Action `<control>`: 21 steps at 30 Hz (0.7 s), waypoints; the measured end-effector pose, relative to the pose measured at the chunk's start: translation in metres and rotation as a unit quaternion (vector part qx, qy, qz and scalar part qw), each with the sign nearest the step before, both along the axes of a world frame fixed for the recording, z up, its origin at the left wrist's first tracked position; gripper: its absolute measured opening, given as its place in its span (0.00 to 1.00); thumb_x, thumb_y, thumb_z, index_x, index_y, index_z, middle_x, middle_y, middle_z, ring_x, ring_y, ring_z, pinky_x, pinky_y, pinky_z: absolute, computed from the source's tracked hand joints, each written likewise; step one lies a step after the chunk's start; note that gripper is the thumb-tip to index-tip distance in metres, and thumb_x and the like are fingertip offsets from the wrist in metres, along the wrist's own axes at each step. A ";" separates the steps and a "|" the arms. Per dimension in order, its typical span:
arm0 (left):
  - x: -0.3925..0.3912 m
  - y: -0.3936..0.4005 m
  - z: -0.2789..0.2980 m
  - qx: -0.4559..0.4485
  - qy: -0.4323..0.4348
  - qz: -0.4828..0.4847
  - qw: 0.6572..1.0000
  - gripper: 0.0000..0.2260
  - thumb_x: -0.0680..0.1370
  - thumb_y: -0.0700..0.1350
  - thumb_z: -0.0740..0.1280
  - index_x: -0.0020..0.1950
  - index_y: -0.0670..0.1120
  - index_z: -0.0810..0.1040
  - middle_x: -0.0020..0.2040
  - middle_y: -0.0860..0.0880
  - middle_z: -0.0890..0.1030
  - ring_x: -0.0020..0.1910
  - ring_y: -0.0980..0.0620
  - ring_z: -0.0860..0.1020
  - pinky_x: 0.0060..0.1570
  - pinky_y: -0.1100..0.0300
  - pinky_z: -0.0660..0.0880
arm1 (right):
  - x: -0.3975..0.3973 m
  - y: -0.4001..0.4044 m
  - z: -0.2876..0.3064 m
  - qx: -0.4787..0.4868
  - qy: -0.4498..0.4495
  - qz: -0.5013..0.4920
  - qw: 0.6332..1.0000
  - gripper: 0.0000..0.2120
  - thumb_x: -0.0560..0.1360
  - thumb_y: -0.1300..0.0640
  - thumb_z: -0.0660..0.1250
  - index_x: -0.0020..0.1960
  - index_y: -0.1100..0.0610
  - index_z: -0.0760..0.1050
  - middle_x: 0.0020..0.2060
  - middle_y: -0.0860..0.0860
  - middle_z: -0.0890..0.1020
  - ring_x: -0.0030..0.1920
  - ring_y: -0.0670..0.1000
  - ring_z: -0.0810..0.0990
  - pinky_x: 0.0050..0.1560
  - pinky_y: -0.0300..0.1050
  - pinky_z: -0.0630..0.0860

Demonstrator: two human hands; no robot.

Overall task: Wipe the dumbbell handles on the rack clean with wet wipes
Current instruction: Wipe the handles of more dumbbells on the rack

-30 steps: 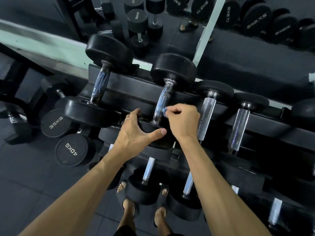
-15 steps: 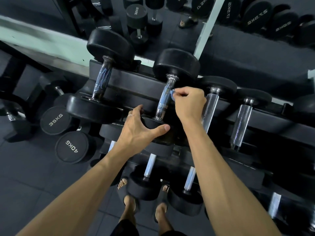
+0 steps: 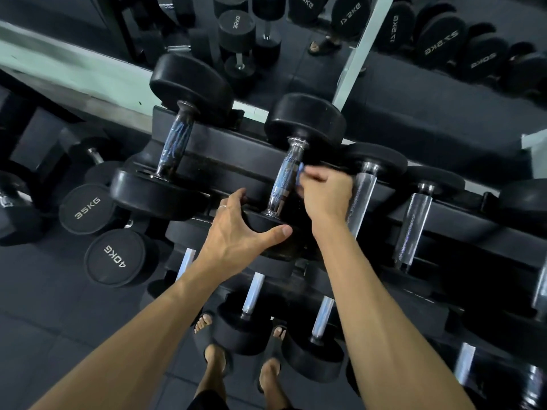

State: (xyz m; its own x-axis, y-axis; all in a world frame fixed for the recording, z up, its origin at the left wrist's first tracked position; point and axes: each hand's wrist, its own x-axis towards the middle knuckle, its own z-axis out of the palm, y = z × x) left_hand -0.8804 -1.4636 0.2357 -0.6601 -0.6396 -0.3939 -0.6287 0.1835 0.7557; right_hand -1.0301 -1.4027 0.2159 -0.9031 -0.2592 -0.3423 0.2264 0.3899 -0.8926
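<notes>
Nearest to me are my own feet in dark sandals (image 3: 217, 358) on the dark floor (image 3: 44, 335), with the lower tier's dumbbells (image 3: 247, 315) just ahead of my toes, their chrome handles pointing up toward me. Above them my left hand (image 3: 236, 232) grips the near head (image 3: 270, 232) of a dumbbell on the top tier, thumb stretched along its front edge and fingers curled over its far side, a ring on one finger. Just beyond, my right hand (image 3: 324, 192) pinches a small blue wet wipe (image 3: 300, 170) between fingertips and thumb, pressed against the right side of that dumbbell's chrome handle (image 3: 285, 180) about halfway up. The handle runs away from me to the far head (image 3: 306, 122), which sits on the rack's back rail (image 3: 231, 149). To the left on the same tier lies a bigger dumbbell (image 3: 174, 149) with a darker handle; to the right stand two smaller ones (image 3: 414, 220) with pale knurled handles. Down on the floor at the left sit dumbbells marked 35KG (image 3: 87, 208) and 40KG (image 3: 115, 257). Farthest off, a mirror (image 3: 444, 93) behind the rack reflects more dumbbells.
</notes>
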 end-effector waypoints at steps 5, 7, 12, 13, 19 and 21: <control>0.001 -0.001 -0.001 -0.001 0.004 -0.002 1.000 0.56 0.56 0.72 0.69 0.78 0.49 0.56 0.73 0.48 0.66 0.72 0.52 0.65 0.64 0.63 0.61 | -0.010 -0.007 0.011 -0.098 -0.103 -0.054 0.988 0.13 0.74 0.72 0.69 0.41 0.54 0.82 0.40 0.53 0.85 0.42 0.49 0.85 0.46 0.44 0.82; 0.001 -0.001 -0.002 -0.002 0.006 -0.001 1.000 0.55 0.58 0.71 0.70 0.78 0.49 0.56 0.73 0.48 0.66 0.71 0.52 0.65 0.64 0.64 0.60 | -0.021 -0.024 0.014 -0.128 -0.130 -0.117 0.976 0.14 0.74 0.72 0.68 0.40 0.54 0.81 0.41 0.55 0.85 0.43 0.53 0.85 0.48 0.48 0.83; 0.002 -0.002 -0.002 -0.002 0.002 -0.008 1.000 0.56 0.57 0.72 0.69 0.78 0.49 0.56 0.73 0.48 0.66 0.71 0.52 0.65 0.64 0.64 0.61 | 0.006 0.007 0.001 -0.039 -0.180 0.011 0.983 0.16 0.72 0.74 0.67 0.37 0.54 0.80 0.35 0.52 0.83 0.42 0.53 0.81 0.53 0.50 0.79; 0.001 -0.003 -0.002 -0.002 0.001 -0.009 1.000 0.56 0.56 0.73 0.68 0.78 0.49 0.56 0.73 0.48 0.67 0.71 0.52 0.65 0.64 0.63 0.61 | 0.007 0.011 0.001 -0.014 -0.164 0.055 0.985 0.15 0.71 0.73 0.68 0.37 0.54 0.81 0.34 0.52 0.83 0.42 0.53 0.82 0.55 0.50 0.79; 0.002 -0.003 -0.003 0.003 -0.001 -0.011 1.000 0.58 0.55 0.75 0.67 0.79 0.49 0.55 0.73 0.48 0.65 0.72 0.52 0.64 0.65 0.62 0.61 | -0.010 -0.005 0.009 -0.065 -0.193 -0.006 0.979 0.13 0.74 0.76 0.62 0.41 0.61 0.78 0.36 0.56 0.83 0.37 0.52 0.83 0.43 0.45 0.83; 0.002 -0.003 -0.004 0.002 0.001 -0.010 1.000 0.56 0.58 0.73 0.70 0.79 0.49 0.54 0.73 0.48 0.65 0.72 0.52 0.64 0.66 0.61 0.61 | -0.001 0.009 0.009 -0.004 -0.167 0.079 0.983 0.14 0.72 0.76 0.65 0.39 0.59 0.80 0.34 0.54 0.82 0.36 0.51 0.82 0.41 0.43 0.81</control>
State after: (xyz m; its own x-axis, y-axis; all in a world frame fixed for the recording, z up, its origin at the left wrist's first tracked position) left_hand -0.8781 -1.4663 0.2318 -0.6737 -0.6244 -0.3952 -0.6229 0.1921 0.7584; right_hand -1.0307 -1.3933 0.2244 -0.6895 -0.3913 -0.6095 0.4443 0.4361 -0.7826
